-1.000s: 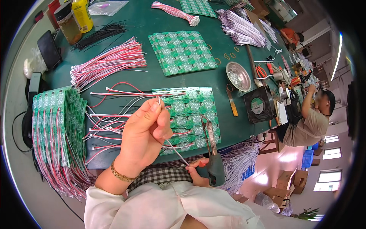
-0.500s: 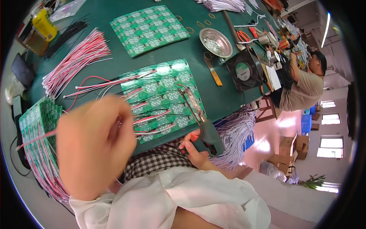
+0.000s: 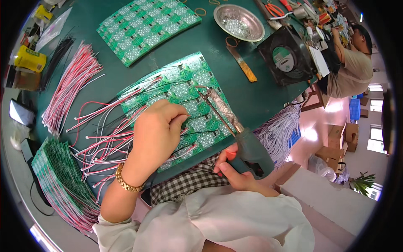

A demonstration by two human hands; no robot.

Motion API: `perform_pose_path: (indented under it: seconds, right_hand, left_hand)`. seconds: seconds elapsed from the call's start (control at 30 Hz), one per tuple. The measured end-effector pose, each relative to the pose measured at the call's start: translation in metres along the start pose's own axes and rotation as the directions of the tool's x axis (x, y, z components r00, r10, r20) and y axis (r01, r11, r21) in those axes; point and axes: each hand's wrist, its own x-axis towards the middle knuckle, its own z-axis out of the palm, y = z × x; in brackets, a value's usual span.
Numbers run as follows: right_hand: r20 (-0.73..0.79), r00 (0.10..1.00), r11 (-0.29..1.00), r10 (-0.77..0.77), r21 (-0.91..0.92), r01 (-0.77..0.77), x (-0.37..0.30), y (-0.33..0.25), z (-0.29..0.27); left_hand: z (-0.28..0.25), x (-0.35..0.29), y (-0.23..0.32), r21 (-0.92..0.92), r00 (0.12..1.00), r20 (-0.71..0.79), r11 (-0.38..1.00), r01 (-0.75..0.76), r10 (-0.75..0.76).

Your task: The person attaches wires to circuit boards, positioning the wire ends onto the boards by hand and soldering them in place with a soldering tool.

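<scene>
My right hand (image 3: 236, 173) is closed round the red-trigger handle of a dark soldering gun (image 3: 250, 148). The gun's thin metal tip and whitish, crusted tube reach over the near green circuit board panel (image 3: 205, 80). Above that panel my left hand (image 3: 161, 130), with a gold bracelet at the wrist, pinches thumb and forefinger together. A wire seems to be in the pinch, mostly hidden by the fingers. Red, white and black wires (image 3: 109, 136) with small white plugs fan out leftward from the panel, partly under my left hand.
Loose red and white wires (image 3: 71, 90) lie at left, above a stack of wired boards (image 3: 63, 168). Behind are another stack of panels (image 3: 147, 27) and a metal bowl (image 3: 239, 23). A knife-like strip (image 3: 242, 65) and black fan (image 3: 285, 59) sit right. A person (image 3: 352, 67) works beyond.
My left hand has moved from the near left, where a reddish wire trailed from it, up and right onto the panel. The soldering gun remains over the panel in my right hand. The view has shifted.
</scene>
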Motion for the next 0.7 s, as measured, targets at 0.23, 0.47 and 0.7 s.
perform_pose_path:
  seconds: [0.23,0.47,0.7]
  right_hand:
    - [0.03,1.0,0.999,-0.01,0.054,0.008,0.014,-0.017,-0.006]
    - [0.127,0.992,0.998,0.006,-0.06,0.002,0.021,-0.021,-0.012]
    - [0.039,0.983,0.983,0.181,-0.033,-0.179,0.019,-0.033,-0.012]
  left_hand:
    - [-0.002,0.001,0.001,0.008,0.994,-0.014,0.994,0.11,-0.109]
    - [-0.003,0.0,0.0,0.039,0.985,-0.073,0.987,0.158,-0.155]
    - [0.006,0.005,0.001,0.062,0.976,-0.106,0.978,0.2,-0.193]
